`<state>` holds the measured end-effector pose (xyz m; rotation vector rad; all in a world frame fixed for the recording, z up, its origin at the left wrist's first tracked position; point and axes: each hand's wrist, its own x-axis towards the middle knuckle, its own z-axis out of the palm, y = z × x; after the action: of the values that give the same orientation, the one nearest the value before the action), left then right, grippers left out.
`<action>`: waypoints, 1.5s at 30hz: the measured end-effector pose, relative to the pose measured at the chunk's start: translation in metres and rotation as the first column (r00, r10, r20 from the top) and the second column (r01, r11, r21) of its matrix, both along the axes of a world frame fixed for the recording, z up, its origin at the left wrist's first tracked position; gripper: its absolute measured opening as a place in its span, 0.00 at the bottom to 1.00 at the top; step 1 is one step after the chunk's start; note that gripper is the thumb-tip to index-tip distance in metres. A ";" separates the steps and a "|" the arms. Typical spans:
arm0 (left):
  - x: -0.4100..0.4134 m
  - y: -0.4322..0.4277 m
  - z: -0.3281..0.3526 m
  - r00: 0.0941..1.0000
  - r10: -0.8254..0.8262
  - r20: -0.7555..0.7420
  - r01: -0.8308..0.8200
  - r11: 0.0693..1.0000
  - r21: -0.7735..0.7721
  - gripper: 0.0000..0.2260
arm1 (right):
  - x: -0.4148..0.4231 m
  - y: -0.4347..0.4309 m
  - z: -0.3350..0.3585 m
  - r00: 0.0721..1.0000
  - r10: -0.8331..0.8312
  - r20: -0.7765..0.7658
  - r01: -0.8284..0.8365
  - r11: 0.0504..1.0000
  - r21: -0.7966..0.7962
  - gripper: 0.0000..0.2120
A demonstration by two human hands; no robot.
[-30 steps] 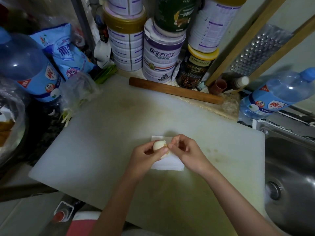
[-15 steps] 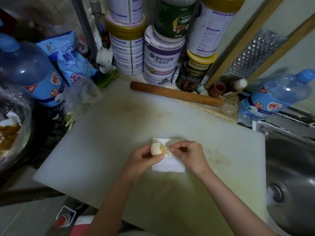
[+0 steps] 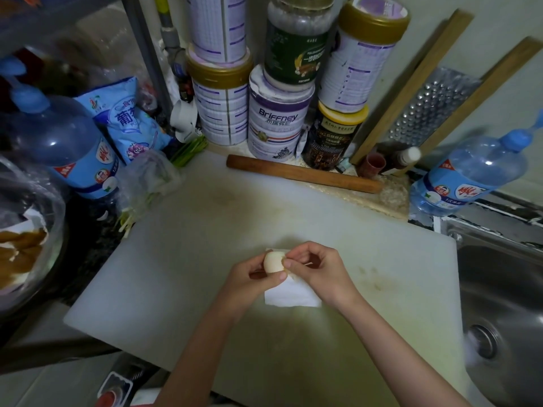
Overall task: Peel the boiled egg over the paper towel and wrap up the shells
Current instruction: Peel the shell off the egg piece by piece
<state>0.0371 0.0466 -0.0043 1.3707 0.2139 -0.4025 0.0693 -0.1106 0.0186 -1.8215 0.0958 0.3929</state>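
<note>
Left hand (image 3: 249,278) still grips the egg (image 3: 272,261); right hand (image 3: 321,269) has moved back, pinching it.

1. Fingers of your left hand (image 3: 252,279) hide the underside of the egg (image 3: 273,261).
2. Far half of the paper towel (image 3: 289,295) is buried under both sets of fingers.
3. Whether fingertips of your right hand (image 3: 320,270) have any shell pinched is too small to tell.
4. Way right of your fingers, the sink (image 3: 505,304) gets chopped by the edge.
</note>
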 end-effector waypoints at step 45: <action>0.008 0.004 -0.003 0.988 -0.156 0.023 0.157 0.987 -0.035 0.20 | 0.013 -0.022 0.015 0.969 0.222 -0.111 -0.207 0.970 0.128 0.03</action>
<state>0.0450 0.0502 -0.0073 1.3592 0.0819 -0.5205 0.0819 -0.1329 0.0333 -1.6970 -0.0389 0.6528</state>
